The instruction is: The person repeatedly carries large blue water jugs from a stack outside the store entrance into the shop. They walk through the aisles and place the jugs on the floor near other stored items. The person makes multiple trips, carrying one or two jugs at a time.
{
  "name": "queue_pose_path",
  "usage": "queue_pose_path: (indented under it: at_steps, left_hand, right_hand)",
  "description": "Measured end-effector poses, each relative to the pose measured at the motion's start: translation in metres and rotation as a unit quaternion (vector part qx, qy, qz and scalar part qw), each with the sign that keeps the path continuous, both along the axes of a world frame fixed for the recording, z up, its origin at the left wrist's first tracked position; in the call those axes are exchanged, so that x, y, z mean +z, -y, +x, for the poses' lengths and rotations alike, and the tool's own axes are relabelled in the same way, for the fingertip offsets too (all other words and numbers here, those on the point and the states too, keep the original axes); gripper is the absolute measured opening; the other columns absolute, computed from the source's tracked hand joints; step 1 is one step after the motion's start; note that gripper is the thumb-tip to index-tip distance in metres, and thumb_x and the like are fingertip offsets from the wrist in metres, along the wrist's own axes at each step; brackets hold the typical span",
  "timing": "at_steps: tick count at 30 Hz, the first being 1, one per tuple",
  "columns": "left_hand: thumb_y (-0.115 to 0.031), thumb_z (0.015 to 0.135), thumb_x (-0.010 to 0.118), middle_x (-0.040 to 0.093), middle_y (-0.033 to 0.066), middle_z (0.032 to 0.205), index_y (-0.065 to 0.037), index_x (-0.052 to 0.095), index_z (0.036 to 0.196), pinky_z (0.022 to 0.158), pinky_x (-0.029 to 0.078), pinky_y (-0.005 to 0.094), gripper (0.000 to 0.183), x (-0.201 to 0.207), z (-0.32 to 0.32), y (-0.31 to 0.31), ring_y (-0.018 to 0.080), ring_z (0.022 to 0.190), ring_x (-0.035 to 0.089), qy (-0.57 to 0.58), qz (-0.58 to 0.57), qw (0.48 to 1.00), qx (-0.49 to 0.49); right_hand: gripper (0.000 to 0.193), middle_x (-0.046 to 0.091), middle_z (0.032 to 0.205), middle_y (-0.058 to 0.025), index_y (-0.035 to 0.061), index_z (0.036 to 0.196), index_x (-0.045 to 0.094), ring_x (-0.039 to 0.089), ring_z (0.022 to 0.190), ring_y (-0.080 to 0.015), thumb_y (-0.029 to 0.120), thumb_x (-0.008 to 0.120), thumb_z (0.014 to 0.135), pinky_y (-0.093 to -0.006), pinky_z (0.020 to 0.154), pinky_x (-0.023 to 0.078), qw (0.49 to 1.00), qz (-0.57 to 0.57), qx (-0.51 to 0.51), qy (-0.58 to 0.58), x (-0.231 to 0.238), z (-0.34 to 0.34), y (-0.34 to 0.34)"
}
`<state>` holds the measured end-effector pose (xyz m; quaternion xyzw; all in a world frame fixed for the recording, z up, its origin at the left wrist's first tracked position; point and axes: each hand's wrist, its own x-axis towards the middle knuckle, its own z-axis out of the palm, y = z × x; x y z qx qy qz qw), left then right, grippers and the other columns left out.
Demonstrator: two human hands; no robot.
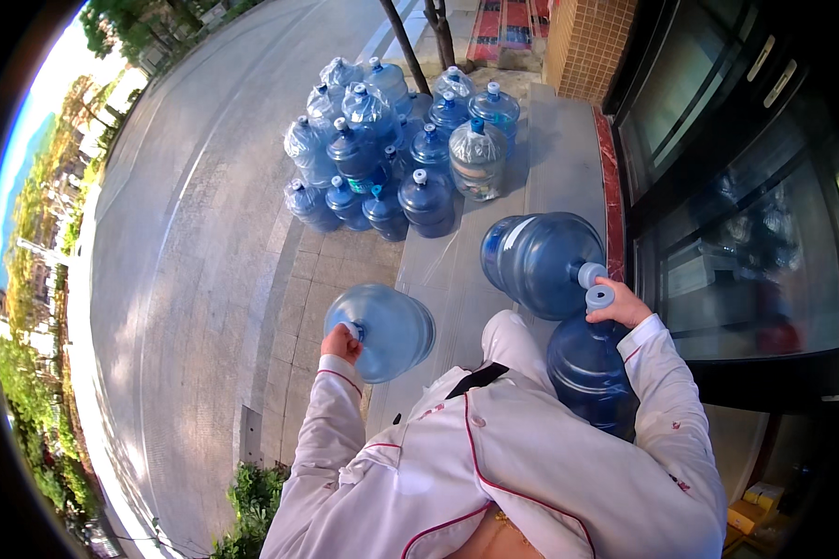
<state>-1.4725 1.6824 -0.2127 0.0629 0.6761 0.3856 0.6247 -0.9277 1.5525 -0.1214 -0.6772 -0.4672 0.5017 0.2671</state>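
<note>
My left hand is closed round the neck of a pale blue water jug, which hangs tilted with its base to the right. My right hand grips two darker blue water jugs by their necks at once. One of them, the upper jug, lies sideways with its base toward the left. The lower jug sits beside my right forearm, its pale cap upward and its far side partly covered by my sleeve. Part of my right fingers is hidden behind the two necks.
A cluster of several blue water jugs, some wrapped in clear plastic, stands ahead on the pavement. To the right are dark-framed glass doors behind a red stone edge. A thin tree trunk rises behind the jugs. A road runs along the left.
</note>
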Motion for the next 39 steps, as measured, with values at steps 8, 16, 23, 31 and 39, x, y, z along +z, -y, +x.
queue_pose_path:
  at_steps: [8,16,23,31,39]
  left_hand:
    - [-0.008,0.077,0.051,0.035,-0.0009,0.052,-0.012,0.043,0.064,0.043,0.039,0.0309,0.015,-0.027,-0.001,-0.108,0.0135,0.042,0.035,-0.033,-0.032,0.999,-0.016]
    - [-0.015,0.079,0.058,0.041,0.0005,0.055,-0.009,0.05,0.072,0.047,0.046,0.0321,0.012,-0.099,0.0,-0.206,0.0142,0.045,0.042,-0.129,-0.161,0.976,-0.069]
    - [-0.012,0.078,0.061,0.042,-0.0009,0.057,-0.011,0.05,0.075,0.05,0.046,0.0333,0.011,-0.118,0.016,-0.268,0.0149,0.048,0.043,-0.178,-0.201,0.959,-0.094]
    - [-0.013,0.077,0.062,0.052,0.0023,0.062,-0.009,0.055,0.074,0.055,0.05,0.0345,0.009,-0.197,0.01,-0.345,0.0179,0.055,0.053,-0.155,-0.186,0.958,-0.156]
    - [-0.012,0.076,0.061,0.052,0.0033,0.061,-0.008,0.053,0.071,0.051,0.048,0.0304,0.01,-0.316,0.013,-0.393,0.0176,0.052,0.053,-0.129,-0.205,0.933,-0.268]
  right_hand:
    - [0.074,0.063,0.1,-0.0077,-0.0003,0.118,0.052,0.058,0.095,-0.0173,0.014,0.085,0.054,-0.0294,0.085,0.045,0.997,-0.032,0.034,-0.057,-0.087,0.0,-0.136]
    - [0.094,0.06,0.114,-0.0173,-0.0052,0.127,0.045,0.057,0.108,-0.025,0.024,0.087,0.048,-0.0305,0.092,0.043,0.992,-0.106,0.064,-0.015,-0.211,0.022,-0.258]
    - [0.1,0.056,0.122,-0.0206,-0.0075,0.13,0.042,0.054,0.113,-0.0273,0.025,0.086,0.046,-0.0295,0.095,0.042,0.985,-0.165,0.056,0.008,-0.27,0.029,-0.346]
    - [0.102,0.052,0.126,-0.0222,-0.005,0.131,0.042,0.052,0.116,-0.0293,0.027,0.084,0.044,-0.0308,0.096,0.042,0.977,-0.185,0.014,0.106,-0.355,0.023,-0.418]
    - [0.1,0.053,0.126,-0.0211,0.0017,0.136,0.038,0.051,0.118,-0.0294,0.022,0.083,0.048,-0.0318,0.097,0.041,0.973,-0.136,-0.065,0.174,-0.372,0.002,-0.449]
